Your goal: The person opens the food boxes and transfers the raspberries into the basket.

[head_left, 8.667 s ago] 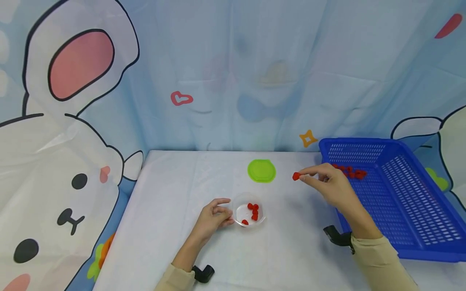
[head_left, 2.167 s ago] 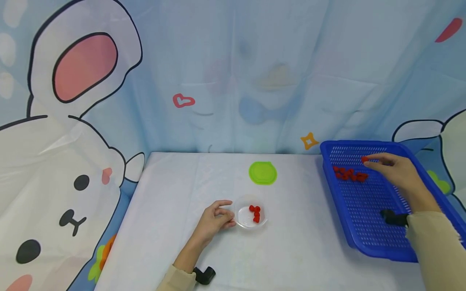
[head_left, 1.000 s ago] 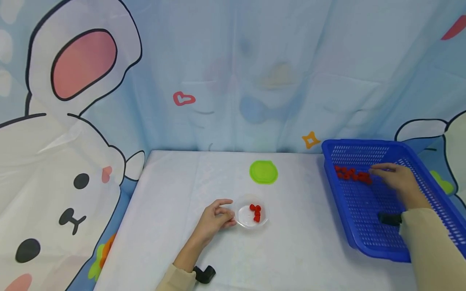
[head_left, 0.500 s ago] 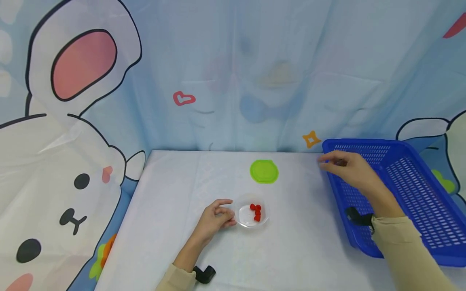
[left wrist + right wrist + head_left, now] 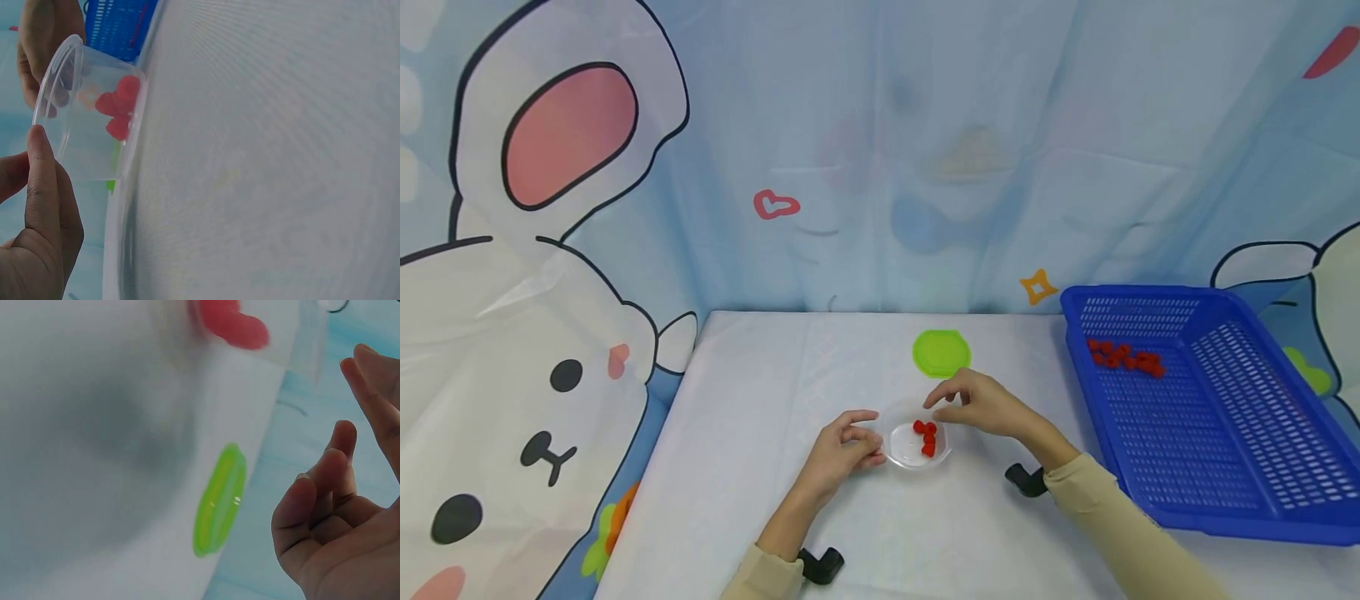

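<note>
A clear plastic tub (image 5: 898, 457) stands on the white table, with several small red raspberry-shaped pieces (image 5: 929, 439) clustered at the right of its bottom. My left hand (image 5: 842, 450) grips the tub's left rim; the left wrist view has a fingertip right at the rim and other fingers along the outer wall. My right hand (image 5: 981, 406) hovers over the tub's upper right edge, thumb and forefinger apart. Nothing shows between the right hand's fingers (image 5: 300, 500) in the right wrist view.
A blue perforated basket (image 5: 1217, 475) at the right holds a heap of several red pieces (image 5: 1123, 358) in its far left corner. Behind the tub lies a green lid (image 5: 942, 353). A printed curtain (image 5: 865, 167) hangs along the table's back edge.
The right hand lowered a red piece into the basket's heap and let go, then swung left, empty, to the tub. One fewer piece is in the tub than at first. The left hand stayed put.
</note>
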Demonstrator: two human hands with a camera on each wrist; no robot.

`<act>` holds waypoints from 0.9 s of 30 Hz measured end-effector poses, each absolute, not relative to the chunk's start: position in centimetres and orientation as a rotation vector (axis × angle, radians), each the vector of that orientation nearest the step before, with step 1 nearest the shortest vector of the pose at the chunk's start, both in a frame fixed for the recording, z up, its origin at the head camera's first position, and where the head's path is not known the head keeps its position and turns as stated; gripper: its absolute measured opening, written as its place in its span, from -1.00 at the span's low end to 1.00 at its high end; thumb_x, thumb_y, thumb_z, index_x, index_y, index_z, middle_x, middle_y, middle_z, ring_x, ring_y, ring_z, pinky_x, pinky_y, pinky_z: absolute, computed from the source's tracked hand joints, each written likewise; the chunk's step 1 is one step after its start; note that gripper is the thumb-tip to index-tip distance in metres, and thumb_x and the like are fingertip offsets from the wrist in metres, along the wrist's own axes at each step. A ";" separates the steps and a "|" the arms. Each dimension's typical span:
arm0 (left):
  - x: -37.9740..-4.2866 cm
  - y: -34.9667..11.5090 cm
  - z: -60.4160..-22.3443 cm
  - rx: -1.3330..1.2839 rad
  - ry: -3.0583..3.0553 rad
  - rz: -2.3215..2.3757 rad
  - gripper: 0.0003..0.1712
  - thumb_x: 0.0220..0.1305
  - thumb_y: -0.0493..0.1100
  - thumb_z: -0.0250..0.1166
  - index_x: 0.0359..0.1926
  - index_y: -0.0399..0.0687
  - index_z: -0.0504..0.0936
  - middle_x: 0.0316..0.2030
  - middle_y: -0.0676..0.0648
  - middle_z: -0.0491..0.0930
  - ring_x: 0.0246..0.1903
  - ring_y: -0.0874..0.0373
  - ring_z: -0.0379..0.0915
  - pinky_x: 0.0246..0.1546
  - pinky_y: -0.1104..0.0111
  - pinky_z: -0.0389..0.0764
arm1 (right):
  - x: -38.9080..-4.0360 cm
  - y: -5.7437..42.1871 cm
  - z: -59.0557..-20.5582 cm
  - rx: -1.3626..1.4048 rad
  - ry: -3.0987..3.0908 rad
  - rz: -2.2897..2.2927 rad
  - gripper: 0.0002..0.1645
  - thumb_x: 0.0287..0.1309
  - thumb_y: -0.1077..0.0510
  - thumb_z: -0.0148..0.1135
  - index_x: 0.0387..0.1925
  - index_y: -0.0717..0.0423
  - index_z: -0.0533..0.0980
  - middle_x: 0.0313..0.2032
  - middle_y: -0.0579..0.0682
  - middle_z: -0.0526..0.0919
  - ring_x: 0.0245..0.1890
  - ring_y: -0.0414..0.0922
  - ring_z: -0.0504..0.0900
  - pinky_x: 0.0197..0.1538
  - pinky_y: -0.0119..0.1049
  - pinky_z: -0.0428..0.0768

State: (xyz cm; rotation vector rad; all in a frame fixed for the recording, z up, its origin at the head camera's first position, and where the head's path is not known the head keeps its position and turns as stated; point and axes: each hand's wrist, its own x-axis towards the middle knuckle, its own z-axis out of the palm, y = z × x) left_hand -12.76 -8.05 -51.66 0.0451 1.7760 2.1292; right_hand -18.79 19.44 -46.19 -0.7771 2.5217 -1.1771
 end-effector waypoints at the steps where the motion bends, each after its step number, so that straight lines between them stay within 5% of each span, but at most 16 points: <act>1: -12.8 -8.0 -51.7 0.044 1.776 2.129 -0.47 0.36 -0.37 0.29 0.29 -0.39 0.39 -0.26 -0.17 0.60 -0.32 0.06 0.66 -0.14 0.24 0.74 | -19.0 19.1 -46.7 -0.804 2.501 -1.180 -0.83 0.18 0.20 0.43 -0.16 0.06 0.74 -0.22 -0.03 0.62 -0.31 -0.09 0.43 -0.34 -0.33 0.51; 11: -12.8 -8.0 -51.7 0.048 1.773 2.133 -0.48 0.36 -0.38 0.28 0.29 -0.39 0.39 -0.25 -0.18 0.59 -0.31 0.06 0.66 -0.13 0.24 0.74 | -20.2 17.5 -48.1 -1.135 2.441 -1.016 -0.75 0.05 0.44 0.33 -0.29 0.11 0.77 -0.40 -0.10 0.68 -0.38 -0.05 0.47 -0.34 -0.35 0.45; 20: -12.8 -8.0 -51.7 0.045 1.753 2.150 -0.50 0.35 -0.39 0.28 0.27 -0.38 0.40 -0.27 -0.17 0.60 -0.33 0.06 0.66 -0.14 0.24 0.74 | -18.9 15.9 -46.5 -0.991 2.832 -0.356 -0.85 0.00 0.24 0.49 -0.39 -0.11 0.77 -0.35 -0.09 0.45 -0.31 -0.10 0.34 -0.32 -0.31 0.44; 27: -12.7 -8.1 -51.7 0.046 1.763 2.152 -0.51 0.36 -0.39 0.28 0.27 -0.37 0.41 -0.26 -0.18 0.59 -0.32 0.06 0.66 -0.14 0.24 0.74 | -19.2 16.3 -47.8 -0.969 2.761 -0.643 -0.85 0.01 0.26 0.49 -0.37 -0.06 0.79 -0.36 -0.11 0.51 -0.29 -0.10 0.35 -0.29 -0.32 0.41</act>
